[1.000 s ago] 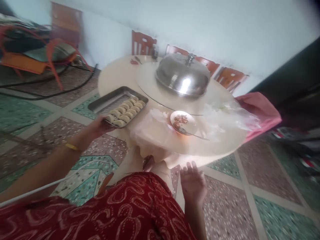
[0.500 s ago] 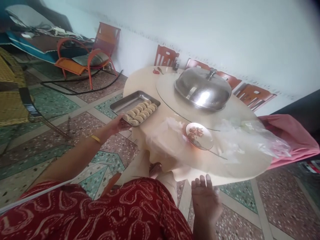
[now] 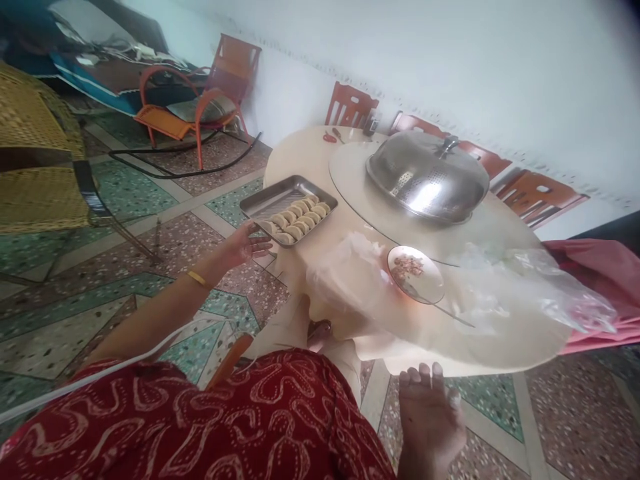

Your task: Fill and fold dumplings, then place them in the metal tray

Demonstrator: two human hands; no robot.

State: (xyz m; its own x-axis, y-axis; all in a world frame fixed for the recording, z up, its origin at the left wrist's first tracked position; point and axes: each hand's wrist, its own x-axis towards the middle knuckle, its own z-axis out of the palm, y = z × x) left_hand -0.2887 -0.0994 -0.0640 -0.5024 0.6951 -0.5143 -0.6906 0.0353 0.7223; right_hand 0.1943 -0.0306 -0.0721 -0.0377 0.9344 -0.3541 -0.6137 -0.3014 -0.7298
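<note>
My left hand (image 3: 245,245) is at the near left corner of a metal tray (image 3: 266,199), fingers spread and thumb close to the rim; whether it still touches is hard to tell. Two rows of dumplings (image 3: 300,219) lie along the tray's right side. The tray rests on the round table's left edge. Below the front edge of the table, my right hand (image 3: 431,415) is held palm up and open, with nothing in it. Nearest to it on the table is a white bowl (image 3: 429,288) with a little minced filling (image 3: 407,267) and a utensil whose handle sticks out.
A large perforated metal dome lid (image 3: 425,177) stands on the glass turntable (image 3: 345,177). Clear plastic bags (image 3: 530,280) and plastic sheeting (image 3: 345,270) lie on the table (image 3: 295,147). Red chairs (image 3: 350,105) stand behind it. A rocking chair (image 3: 200,110) and a wicker chair (image 3: 35,147) are leftward.
My left hand's fingers have come off the tray's corner and spread apart. The whole view has shifted, so things appear farther right. My right hand stays open below the table edge.
</note>
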